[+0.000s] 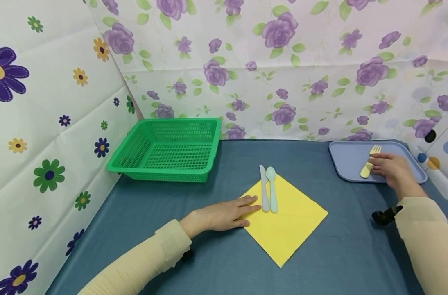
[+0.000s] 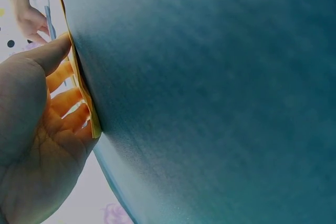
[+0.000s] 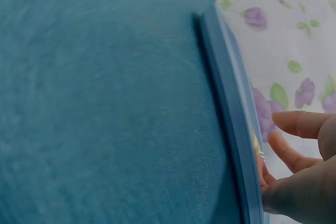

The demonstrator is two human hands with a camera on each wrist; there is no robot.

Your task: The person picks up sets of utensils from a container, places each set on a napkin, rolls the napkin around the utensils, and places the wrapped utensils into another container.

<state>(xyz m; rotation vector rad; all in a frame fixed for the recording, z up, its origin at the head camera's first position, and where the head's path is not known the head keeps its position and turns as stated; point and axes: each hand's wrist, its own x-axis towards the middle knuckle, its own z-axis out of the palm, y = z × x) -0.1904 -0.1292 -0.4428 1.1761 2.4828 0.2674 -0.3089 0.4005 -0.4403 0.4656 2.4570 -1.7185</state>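
My left hand (image 1: 227, 215) rests fingers spread on the left corner of a yellow napkin (image 1: 286, 229), which lies as a diamond; in the left wrist view the fingertips meet the thin yellow napkin edge (image 2: 94, 124). Just beyond these fingers, a grey-lilac knife (image 1: 264, 192) and a mint-green spoon (image 1: 272, 192) lie side by side on it. On the right, my right hand (image 1: 392, 170) reaches over a blue-lilac tray (image 1: 345, 159), fingertips at the middle of a pale yellow fork (image 1: 366, 170). The right wrist view has that thumb and index finger (image 3: 283, 150) apart, with the fork mostly hidden behind the tray rim.
A green mesh basket (image 1: 161, 176) stands at the back left, against the flowered cloth walls (image 1: 246, 94). Dark blue cloth (image 1: 194, 278) covers the table. Black straps with small cameras (image 1: 386, 216) sit at the wrists.
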